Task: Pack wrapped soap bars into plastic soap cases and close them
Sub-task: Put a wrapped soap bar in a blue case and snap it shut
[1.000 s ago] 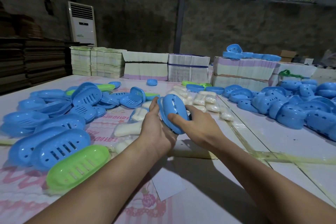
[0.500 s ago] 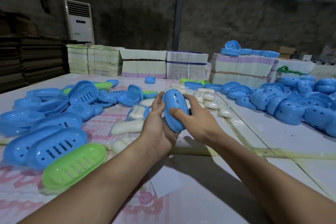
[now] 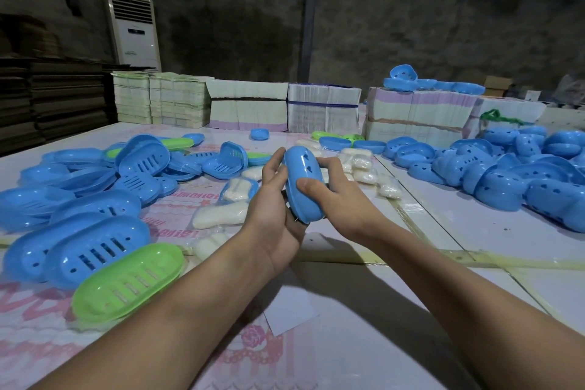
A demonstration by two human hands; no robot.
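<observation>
Case in hand: blue case (image 3: 302, 185), held on edge above the table (image 3: 364, 310), centre of view, betw. both hands.
Left hand (image 3: 275, 209): cups the case's underside/left side, fingers stretched up along it, palm under. Looks like pressing, not clenching.
Right hand (image 3: 335, 199): grasps the case from the right; thumb (image 3: 308, 185) on the near face, fingers wrapped round the far edge.
Case state: halves appear together, seam not readable from here. Soap inside? can't tell.
Step (judged): squeezing this case closed, or just closed.
Done so far: heap of blue domed cases (image 3: 506, 177) at right, prob. the finished pile, though contents not visible.
Left to do: plenty. Open slotted trays (image 3: 95, 199) spread at left, mostly blue, w/ a green tray (image 3: 126, 285) nearest; loose wrapped soaps (image 3: 357, 165) just beyond the hands and more by the left hand (image 3: 218, 215).
One tray w/ soap: a bar sits in an open blue tray (image 3: 237, 190) just left of the hands, no lid on it.
Progress (judged): mid-batch; many trays and bars unpacked.
Back of table: stacks of flat cartons (image 3: 250, 108), a few blue halves on top at right (image 3: 402, 79).
Next (judged): set this case w/ the right heap, take next bar + tray.
</observation>
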